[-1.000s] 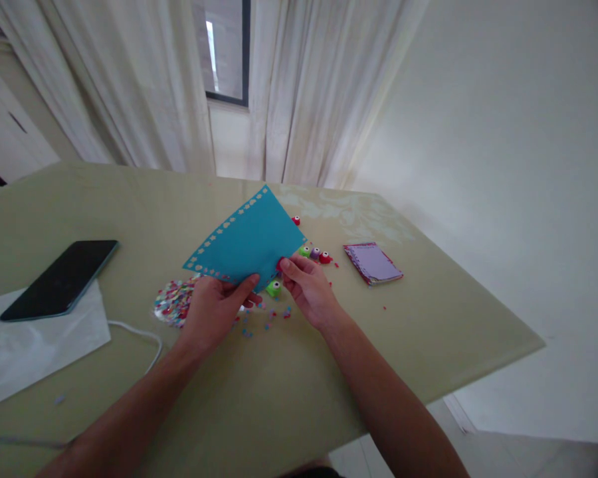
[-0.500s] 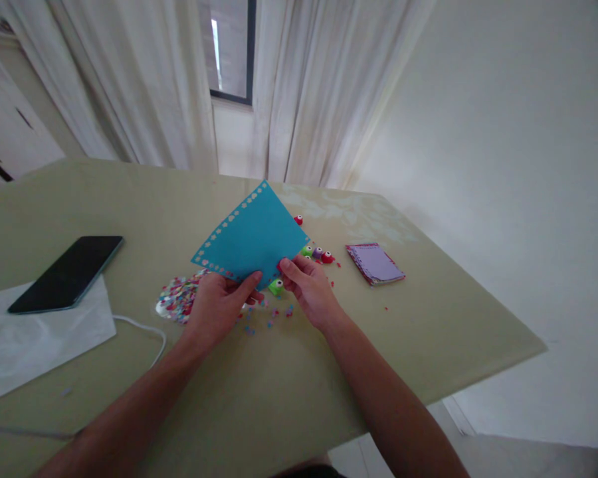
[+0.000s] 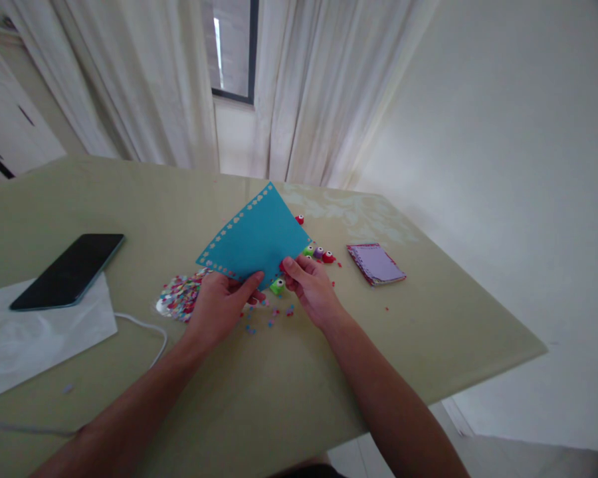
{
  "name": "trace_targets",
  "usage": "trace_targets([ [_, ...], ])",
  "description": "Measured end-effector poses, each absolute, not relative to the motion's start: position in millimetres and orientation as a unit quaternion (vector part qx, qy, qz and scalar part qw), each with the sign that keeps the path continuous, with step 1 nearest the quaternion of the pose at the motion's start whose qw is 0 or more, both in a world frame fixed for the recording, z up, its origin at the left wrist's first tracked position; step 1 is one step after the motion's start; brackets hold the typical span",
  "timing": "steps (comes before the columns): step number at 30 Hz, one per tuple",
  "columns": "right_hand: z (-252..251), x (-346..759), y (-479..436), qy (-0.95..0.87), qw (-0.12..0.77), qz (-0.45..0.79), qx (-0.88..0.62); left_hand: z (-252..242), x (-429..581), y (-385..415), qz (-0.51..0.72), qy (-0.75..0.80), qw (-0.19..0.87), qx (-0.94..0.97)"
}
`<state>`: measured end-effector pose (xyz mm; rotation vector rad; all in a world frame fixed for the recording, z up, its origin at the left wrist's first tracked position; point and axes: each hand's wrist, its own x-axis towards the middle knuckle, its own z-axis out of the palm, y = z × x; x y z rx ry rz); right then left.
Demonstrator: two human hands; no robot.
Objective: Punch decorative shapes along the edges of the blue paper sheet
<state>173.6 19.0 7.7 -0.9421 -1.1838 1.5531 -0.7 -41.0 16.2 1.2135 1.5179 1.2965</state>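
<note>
A blue sheet of paper [image 3: 259, 229], with small shapes punched along its left and lower edges, is held tilted above the table. My left hand [image 3: 224, 299] pinches its lower edge between thumb and fingers. At the lower right edge, my right hand [image 3: 309, 285] closes on a small red paper punch [image 3: 283, 267], mostly hidden by the fingers. Just beneath the sheet stands a green punch [image 3: 278, 287] with an eye-like spot. Beyond my right hand are more small punches: a purple one [image 3: 319, 252], a red one [image 3: 327, 257] and a green one [image 3: 308, 250].
Colourful paper confetti [image 3: 179, 297] lies heaped left of my left hand, with loose bits [image 3: 272, 323] nearer me. A stack of punched paper [image 3: 376, 263] rests at right. At left, a phone [image 3: 72, 272] lies on a white sheet [image 3: 44, 338], beside a white cable [image 3: 144, 324].
The blue paper has tilted slightly and shifted a little to the right. Both hands keep their hold, and the view has moved very slightly.
</note>
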Motion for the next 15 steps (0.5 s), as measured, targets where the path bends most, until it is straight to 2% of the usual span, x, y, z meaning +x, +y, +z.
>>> trace_targets([
  [15, 8.6, 171.3, 18.1, -0.469, 0.474, 0.636, -0.389, 20.0, 0.8, -42.1, 0.508, 0.597, 0.393, 0.481],
])
